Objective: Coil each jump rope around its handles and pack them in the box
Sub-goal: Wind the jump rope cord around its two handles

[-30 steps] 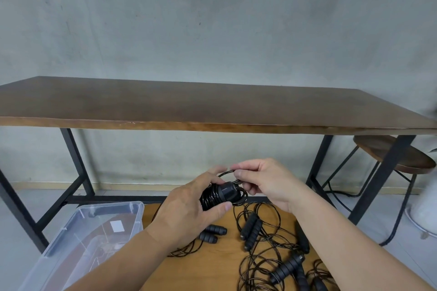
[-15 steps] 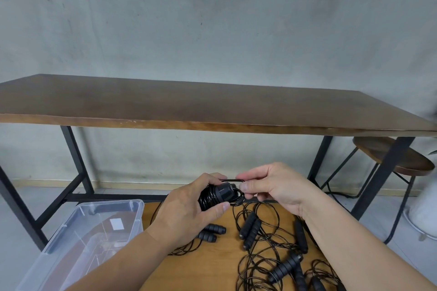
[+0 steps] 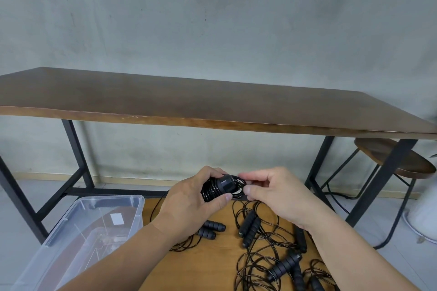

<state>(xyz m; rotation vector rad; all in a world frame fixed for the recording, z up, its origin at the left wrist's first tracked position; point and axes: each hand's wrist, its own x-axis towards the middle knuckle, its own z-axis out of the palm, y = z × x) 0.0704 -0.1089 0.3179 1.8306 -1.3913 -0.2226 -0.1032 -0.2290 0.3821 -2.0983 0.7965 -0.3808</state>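
Observation:
My left hand [image 3: 189,203] grips a black jump rope bundle [image 3: 218,188], its thin cord wound round the paired handles. My right hand [image 3: 276,194] pinches the last loop of that cord at the bundle's right end. Both hands are raised above a light wooden surface [image 3: 212,257]. Several loose black jump ropes [image 3: 264,243] lie tangled there, handles pointing different ways. One pair of handles [image 3: 211,229] lies just under my left wrist. A clear plastic box [image 3: 78,234] stands open to the left, its inside mostly bare.
A long dark wooden table [image 3: 212,106] on black metal legs spans the view behind my hands. A round wooden stool [image 3: 397,160] stands at the right under the table's end. A white object [image 3: 423,220] sits on the floor at far right.
My right hand has come down and closed in on the bundle, drawing the open cord loop tight against its end. My left hand keeps its grip in nearly the same place.

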